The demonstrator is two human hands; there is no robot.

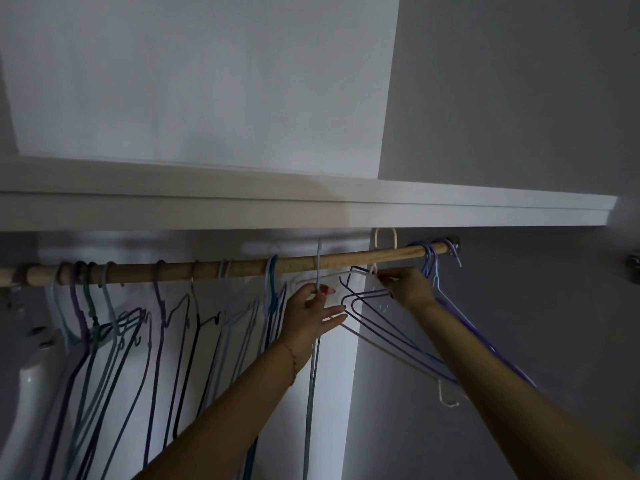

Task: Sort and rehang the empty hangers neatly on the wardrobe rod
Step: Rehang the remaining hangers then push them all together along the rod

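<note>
The white shelf ran across the whole wardrobe, and just under it the wooden rod stretched from the left wall to its bracket at the right end. Most of the work looked done: a long row of empty hangers hung along the left and middle of the rod, hooks over the wood, though they sat unevenly and several leaned into one another near the left end, so I would judge some tidying was left there. A small cluster of purple hangers hung at the right end beside the bracket.

Between the two groups, the rod was bare but for two hangers in hand. The left hand pinched the neck of a pale blue hanger, whose hook stood upright behind the rod, while its other fingers lay straight. The right hand gripped a bundle of loose hangers, blue, purple and white, tilted down to the right and apparently not yet hung. A pink hook rose above the rod just beside that hand. That bundle seemed the main thing left to sort.
</note>
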